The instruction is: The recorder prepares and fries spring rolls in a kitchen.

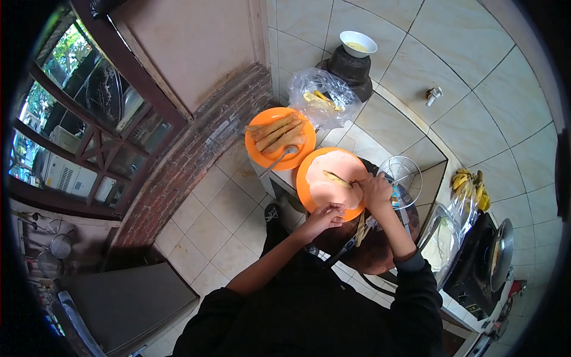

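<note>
An orange plate (pixel 304 198) bears pale, round, thin wrapper sheets (pixel 330 163). On them lies a slice of peeled banana (pixel 335 178) with a dark line along it. My right hand (pixel 377 192) reaches over the plate's right side, its fingertips close together at a small dark piece (pixel 355 183) by the slice's end; whether they grip it is unclear. My left hand (pixel 328 217) is over the plate's near edge, fingers loosely curled and apart, with nothing visible in them. Another orange plate (pixel 253 147) holds several long brown rolls (pixel 279 133) and a metal spoon (pixel 291 150).
A clear plastic bag (pixel 341 118) holds banana pieces. A white bowl (pixel 358 43) stands on a dark stone mortar (pixel 350 67). To the right are a wire strainer (pixel 408 167), bagged white sheets (pixel 437 250), bananas (pixel 461 180), and a stove (pixel 468 267) with a pan (pixel 502 254).
</note>
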Demonstrator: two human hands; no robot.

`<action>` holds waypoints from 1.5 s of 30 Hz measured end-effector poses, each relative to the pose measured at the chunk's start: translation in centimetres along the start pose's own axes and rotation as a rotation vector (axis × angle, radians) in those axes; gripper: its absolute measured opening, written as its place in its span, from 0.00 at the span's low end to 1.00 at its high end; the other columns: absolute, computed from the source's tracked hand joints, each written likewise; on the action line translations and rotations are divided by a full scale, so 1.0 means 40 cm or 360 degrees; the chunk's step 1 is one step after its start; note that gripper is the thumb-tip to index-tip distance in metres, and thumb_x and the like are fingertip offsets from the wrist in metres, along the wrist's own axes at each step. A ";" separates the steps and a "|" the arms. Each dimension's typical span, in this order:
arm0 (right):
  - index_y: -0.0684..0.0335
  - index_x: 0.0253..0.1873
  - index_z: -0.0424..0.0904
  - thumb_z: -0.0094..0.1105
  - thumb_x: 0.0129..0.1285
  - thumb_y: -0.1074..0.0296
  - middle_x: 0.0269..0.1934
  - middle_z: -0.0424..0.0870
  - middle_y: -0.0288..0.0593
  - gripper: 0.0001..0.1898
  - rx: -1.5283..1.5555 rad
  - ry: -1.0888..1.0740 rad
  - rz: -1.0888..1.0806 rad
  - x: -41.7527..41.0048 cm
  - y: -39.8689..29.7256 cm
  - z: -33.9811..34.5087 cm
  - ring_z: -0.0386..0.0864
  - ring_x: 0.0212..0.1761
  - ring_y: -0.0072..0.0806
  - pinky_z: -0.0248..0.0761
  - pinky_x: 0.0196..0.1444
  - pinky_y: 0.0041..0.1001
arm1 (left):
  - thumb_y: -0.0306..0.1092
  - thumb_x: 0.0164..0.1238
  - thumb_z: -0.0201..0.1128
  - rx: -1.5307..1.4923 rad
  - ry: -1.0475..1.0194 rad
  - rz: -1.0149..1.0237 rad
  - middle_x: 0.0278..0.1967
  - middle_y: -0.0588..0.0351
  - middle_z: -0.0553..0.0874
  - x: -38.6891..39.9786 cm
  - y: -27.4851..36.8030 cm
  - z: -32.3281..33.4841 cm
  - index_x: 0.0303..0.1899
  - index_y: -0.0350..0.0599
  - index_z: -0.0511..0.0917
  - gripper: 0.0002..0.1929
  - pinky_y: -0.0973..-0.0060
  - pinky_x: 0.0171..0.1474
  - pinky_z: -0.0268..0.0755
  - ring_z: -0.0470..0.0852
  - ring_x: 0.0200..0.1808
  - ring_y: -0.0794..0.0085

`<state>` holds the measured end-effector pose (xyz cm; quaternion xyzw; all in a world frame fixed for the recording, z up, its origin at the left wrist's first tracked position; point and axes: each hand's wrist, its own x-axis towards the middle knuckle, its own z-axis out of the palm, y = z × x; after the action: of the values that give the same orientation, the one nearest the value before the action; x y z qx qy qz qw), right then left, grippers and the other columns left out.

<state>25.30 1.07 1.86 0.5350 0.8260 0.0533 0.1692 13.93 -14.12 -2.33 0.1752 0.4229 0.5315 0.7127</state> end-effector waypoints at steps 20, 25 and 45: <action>0.66 0.55 0.72 0.66 0.60 0.64 0.43 0.80 0.40 0.21 0.3050 -0.0026 0.0246 -0.316 0.170 0.085 0.76 0.43 0.22 0.71 0.46 0.23 | 0.33 0.71 0.54 0.0498 -0.0390 -0.0020 0.53 0.51 0.73 0.002 -0.076 0.168 0.61 0.37 0.64 0.20 0.70 0.55 0.74 0.76 0.55 0.70; 0.68 0.53 0.71 0.66 0.60 0.60 0.42 0.80 0.44 0.22 0.2792 0.0272 0.0441 -0.422 0.206 0.203 0.77 0.43 0.25 0.70 0.45 0.25 | 0.32 0.69 0.58 0.0919 -0.0564 -0.0188 0.56 0.48 0.70 0.010 -0.168 0.222 0.64 0.34 0.59 0.26 0.73 0.56 0.74 0.74 0.55 0.70; 0.61 0.65 0.64 0.55 0.63 0.54 0.56 0.63 0.60 0.28 0.1028 0.0875 0.0607 -0.430 0.142 0.290 0.61 0.56 0.53 0.54 0.58 0.45 | 0.21 0.63 0.54 0.1325 -0.0653 0.0009 0.56 0.47 0.74 0.086 -0.234 0.235 0.65 0.33 0.60 0.27 0.75 0.56 0.68 0.74 0.55 0.69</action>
<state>40.48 -13.11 -3.66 0.6687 0.7014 -0.0366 -0.2441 27.33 -12.63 -4.84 0.5492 0.4499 0.2728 0.6493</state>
